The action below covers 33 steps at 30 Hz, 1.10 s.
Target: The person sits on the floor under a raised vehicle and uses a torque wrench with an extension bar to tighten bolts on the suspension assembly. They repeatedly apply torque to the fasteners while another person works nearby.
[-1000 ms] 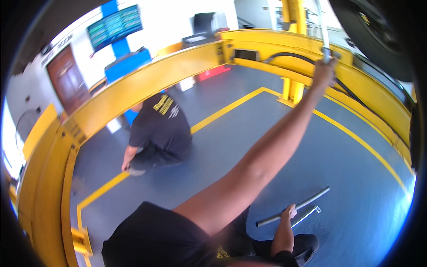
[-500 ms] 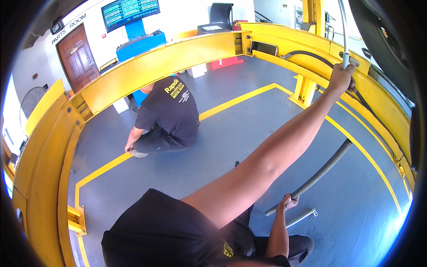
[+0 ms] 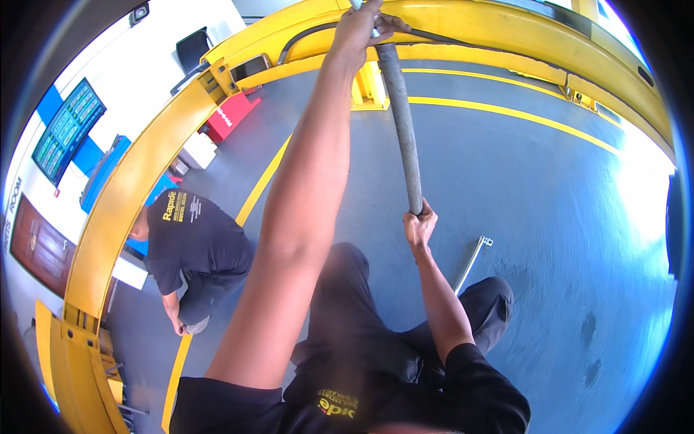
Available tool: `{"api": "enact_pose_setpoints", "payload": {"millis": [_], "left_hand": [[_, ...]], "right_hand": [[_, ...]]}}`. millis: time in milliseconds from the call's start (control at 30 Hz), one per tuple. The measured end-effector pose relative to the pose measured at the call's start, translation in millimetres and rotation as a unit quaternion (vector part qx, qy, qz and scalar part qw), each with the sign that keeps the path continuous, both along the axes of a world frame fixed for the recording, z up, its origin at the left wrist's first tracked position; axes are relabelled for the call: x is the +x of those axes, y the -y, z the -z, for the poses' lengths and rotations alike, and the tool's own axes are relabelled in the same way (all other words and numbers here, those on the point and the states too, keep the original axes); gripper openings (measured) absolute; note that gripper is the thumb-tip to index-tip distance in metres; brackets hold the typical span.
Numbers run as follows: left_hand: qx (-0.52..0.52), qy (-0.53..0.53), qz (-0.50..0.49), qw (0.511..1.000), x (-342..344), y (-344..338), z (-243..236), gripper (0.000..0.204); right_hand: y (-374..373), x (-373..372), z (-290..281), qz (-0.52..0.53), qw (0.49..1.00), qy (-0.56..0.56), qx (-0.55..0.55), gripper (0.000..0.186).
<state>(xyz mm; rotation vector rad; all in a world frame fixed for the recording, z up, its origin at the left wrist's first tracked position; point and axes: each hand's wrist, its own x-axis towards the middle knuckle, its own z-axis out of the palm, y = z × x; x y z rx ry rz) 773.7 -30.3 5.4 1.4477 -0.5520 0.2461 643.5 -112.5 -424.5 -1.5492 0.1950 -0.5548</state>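
Observation:
My left hand [image 3: 354,35] is raised at the top, wrapped around a chrome rod-shaped tool handle [image 3: 356,4]; the tool's far end is out of the picture. Some of its fingertips point to the right, beside the yellow beam. In my right hand [image 3: 421,224] is the lower end of a long grey metal pipe [image 3: 401,123], held nearly upright. The pipe's upper end comes up just under my left hand, near the tool's handle end. Whether the two touch I cannot tell. Another chrome bar with a jointed head [image 3: 473,264] lies on the floor right of my right forearm.
A yellow steel lift frame [image 3: 499,29] runs across the top and down the left, with a black hose [image 3: 307,35] along it. A co-worker in a dark shirt [image 3: 199,235] crouches at the left. A red box [image 3: 233,114] and a wall screen [image 3: 69,130] stand beyond.
The view has swung to the right. My right hand has raised the pipe from a slant near the floor to nearly upright, its top now beneath my left hand, which still grips the tool.

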Motion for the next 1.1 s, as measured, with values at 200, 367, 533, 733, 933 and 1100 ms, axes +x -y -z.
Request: {"api": "enact_pose_setpoints", "payload": {"millis": [200, 367, 533, 733, 933, 1100], "left_hand": [[-0.045, -0.026, -0.022, 0.998, -5.5, 8.5, -0.3, 0.035], [-0.073, 0.011, -0.003, 0.997, -16.3, 13.5, 5.8, 0.037], [-0.043, 0.062, -0.063, 0.995, -23.7, 11.4, 4.8, 0.045], [-0.025, 0.128, -0.151, 0.98, -12.9, 9.7, -44.0, 0.054], [0.019, 0.098, -0.261, 0.96, -3.0, 4.7, -86.8, 0.057], [-0.01, 0.143, -0.28, 0.949, -6.3, 0.8, -117.4, 0.06]], "right_hand": [[8.7, 5.9, -27.7, 0.043, 0.998, -0.042, -0.037, 0.036], [10.3, 19.8, -41.2, 0.023, 0.999, -0.02, -0.038, 0.037], [2.5, 29.5, -58.5, 0.027, 0.999, 0.038, -0.017, 0.031], [3.3, 47.2, -98.0, -0.034, 0.999, 0.012, -0.04, 0.04], [17.2, 54.8, -54.1, -0.193, 0.978, 0.074, 0.01, 0.052], [21.9, 44.6, 30.1, -0.307, 0.94, -0.145, -0.016, 0.064]]}}
